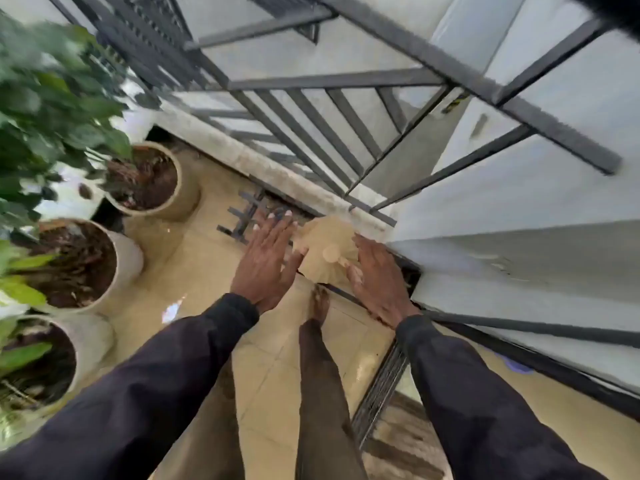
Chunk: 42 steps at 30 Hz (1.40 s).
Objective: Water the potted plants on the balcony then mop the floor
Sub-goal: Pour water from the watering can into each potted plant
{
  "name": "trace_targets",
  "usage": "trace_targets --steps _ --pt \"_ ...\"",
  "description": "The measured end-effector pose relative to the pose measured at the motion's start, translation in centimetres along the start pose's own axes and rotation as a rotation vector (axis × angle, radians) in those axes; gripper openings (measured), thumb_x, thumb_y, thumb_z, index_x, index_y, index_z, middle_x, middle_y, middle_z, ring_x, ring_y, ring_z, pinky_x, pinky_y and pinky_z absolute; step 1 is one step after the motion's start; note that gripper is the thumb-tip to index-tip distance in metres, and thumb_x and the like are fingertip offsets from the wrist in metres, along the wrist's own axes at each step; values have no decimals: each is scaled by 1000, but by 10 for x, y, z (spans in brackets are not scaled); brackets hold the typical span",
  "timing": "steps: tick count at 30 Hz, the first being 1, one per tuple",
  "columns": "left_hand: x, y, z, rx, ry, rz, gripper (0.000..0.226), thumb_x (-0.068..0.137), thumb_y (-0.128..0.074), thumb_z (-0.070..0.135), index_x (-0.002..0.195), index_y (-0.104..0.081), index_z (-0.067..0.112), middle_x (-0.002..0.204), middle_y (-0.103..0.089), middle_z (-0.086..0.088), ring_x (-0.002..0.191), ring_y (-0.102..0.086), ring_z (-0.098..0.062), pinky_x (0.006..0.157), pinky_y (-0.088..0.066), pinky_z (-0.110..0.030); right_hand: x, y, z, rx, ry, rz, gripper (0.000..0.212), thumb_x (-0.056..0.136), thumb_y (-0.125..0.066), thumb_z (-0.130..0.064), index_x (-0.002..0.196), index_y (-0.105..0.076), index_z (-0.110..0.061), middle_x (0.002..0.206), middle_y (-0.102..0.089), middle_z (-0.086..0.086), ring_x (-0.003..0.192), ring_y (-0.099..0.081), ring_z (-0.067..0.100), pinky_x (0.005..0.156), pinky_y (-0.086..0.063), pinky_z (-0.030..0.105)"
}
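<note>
Potted plants stand in a row at the near left on the wet, likely slippery floor; their pots look heavy and stiff, best gripped at the rim. Beyond, left hand and right hand hover spread, holding nothing, either side of a blurred beige object.

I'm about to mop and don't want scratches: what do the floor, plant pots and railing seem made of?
Floor: likely glazed ceramic tile, beige; it shows glossy reflections and grout lines. Plant pots: smooth off-white walls, ceramic or plastic, can't tell which. Railing: probably painted metal, dark grey, with straight square bars.
</note>
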<state>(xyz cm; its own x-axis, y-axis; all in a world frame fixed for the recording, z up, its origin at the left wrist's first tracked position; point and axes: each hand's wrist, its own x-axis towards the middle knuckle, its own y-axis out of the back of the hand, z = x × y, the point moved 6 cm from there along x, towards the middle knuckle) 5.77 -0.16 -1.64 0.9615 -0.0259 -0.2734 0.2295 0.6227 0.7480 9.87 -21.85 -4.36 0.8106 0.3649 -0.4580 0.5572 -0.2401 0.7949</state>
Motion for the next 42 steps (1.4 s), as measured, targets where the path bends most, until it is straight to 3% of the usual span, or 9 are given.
trace_targets --steps 6,13,16,19,23,31,35,39,42 --pt "33 -106 -39 -158 97 -74 53 107 -36 48 147 -49 16 159 -44 -8 149 -36 -27 120 -33 -51 64 -83 70 -123 -7 -276 49 108 -50 -33 148 -50 -6 148 -56 19 134 -53 39 108 -45 48" --pt "34 -193 -101 -356 294 -76 61 103 -30 60 148 -48 23 157 -48 -3 144 -44 -22 118 -39 -46 114 -185 139 57 -100 -464 40 99 -63 -22 139 -59 -15 136 -65 6 125 -61 28 98 -51 38" --pt "22 -211 -118 -467 380 -31 53 105 -37 54 144 -54 22 150 -55 -1 138 -50 -18 114 -43 -44 130 -214 153 83 -132 -503 40 100 -68 -25 136 -60 -11 129 -68 5 118 -64 25 94 -50 35" --pt "8 -223 -130 -512 460 3 40 109 -44 39 140 -59 19 144 -60 1 132 -54 -15 110 -45 -37 140 -224 152 128 -108 -468 24 102 -68 -30 114 -68 -10 107 -68 0 96 -62 18 79 -44 32" --pt "-10 -225 -136 -588 536 27 43 109 -41 42 139 -60 18 142 -62 3 127 -55 -10 106 -45 -32 136 -220 127 268 -59 -317 24 105 -64 -36 85 -60 -23 79 -63 -6 69 -56 12 62 -43 35" --pt "-45 -197 -180 -752 712 114 38 108 -45 40 138 -59 23 140 -61 6 126 -53 -7 110 -43 -33 123 -209 44 300 -33 -281 11 108 -58 -32 104 -65 -24 101 -64 -21 94 -60 -12 78 -45 13" --pt "-67 -179 -211 -911 812 102 55 101 -52 51 151 -46 27 156 -45 7 140 -45 -17 107 -40 -33 110 -200 -16 324 18 -270 9 105 -61 -35 105 -66 -27 106 -68 -15 102 -64 1 89 -50 24" --pt "-74 -162 -241 -1201 942 147 65 98 -61 48 156 -36 33 161 -33 9 146 -38 -23 120 -31 -44 99 -177 -82 336 42 -250 35 96 -57 -54 102 -74 -24 98 -75 -12 96 -70 6 83 -55 29" --pt "-74 -146 -272 -1432 999 182 62 96 -65 50 153 -43 36 155 -44 11 135 -47 -19 112 -44 -48 96 -163 -136 327 62 -263 32 93 -55 -56 84 -70 -29 77 -74 -18 73 -68 0 66 -49 23"
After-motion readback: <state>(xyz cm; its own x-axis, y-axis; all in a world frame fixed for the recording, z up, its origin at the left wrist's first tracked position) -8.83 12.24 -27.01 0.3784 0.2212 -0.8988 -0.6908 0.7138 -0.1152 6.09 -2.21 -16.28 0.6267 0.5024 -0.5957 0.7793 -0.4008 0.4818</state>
